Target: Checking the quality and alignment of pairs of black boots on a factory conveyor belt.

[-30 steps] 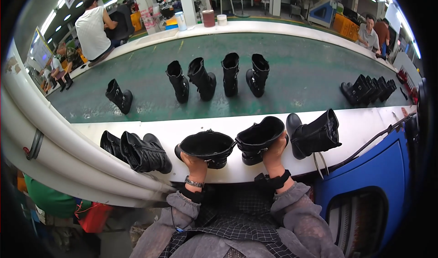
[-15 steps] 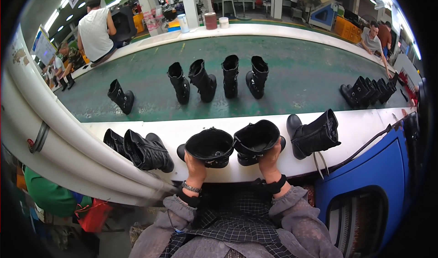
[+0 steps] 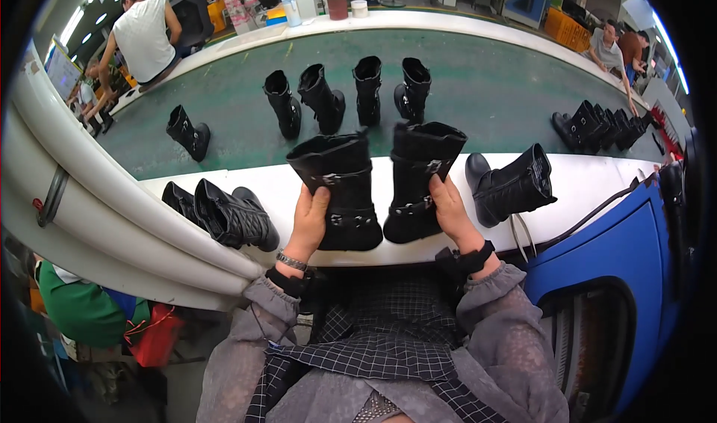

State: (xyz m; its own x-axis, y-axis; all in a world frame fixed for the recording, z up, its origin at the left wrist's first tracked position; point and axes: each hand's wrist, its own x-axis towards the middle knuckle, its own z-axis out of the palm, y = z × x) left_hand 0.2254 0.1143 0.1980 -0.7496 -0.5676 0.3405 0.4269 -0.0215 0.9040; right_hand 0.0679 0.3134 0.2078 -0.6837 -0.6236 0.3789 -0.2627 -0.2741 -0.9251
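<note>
Black leather ankle boot with buckled straps (image 3: 337,191) stands upright in the left hand (image 3: 310,221), which grasps its shaft from the left side, fingers wrapped onto the front. A second matching black buckled boot (image 3: 418,180) is gripped the same way by the right hand (image 3: 448,214), thumb on the strap. Both boots are held just above the near white ledge (image 3: 582,187), almost side by side, soles toward the person's lap.

Right of the right hand, one more black boot (image 3: 511,187) lies tipped on the ledge. Left of the left hand, a pair of quilted black boots (image 3: 220,214) lies on its side on the same ledge, so five boots are within reach.

Beyond the hands runs a wide green conveyor belt (image 3: 478,87), bordered by white rails. On it, straight ahead, four black boots (image 3: 347,94) stand upright in a loose row; further left a single boot (image 3: 187,131) stands alone. Far to the right, a tight cluster of black boots (image 3: 601,124) sits near the belt's edge; their exact number cannot be told.

Across the belt, a person in a white sleeveless top (image 3: 146,38) leans at the far left, and two other people (image 3: 620,45) work at the far right. A blue machine housing (image 3: 620,273) sits below the right hand.
</note>
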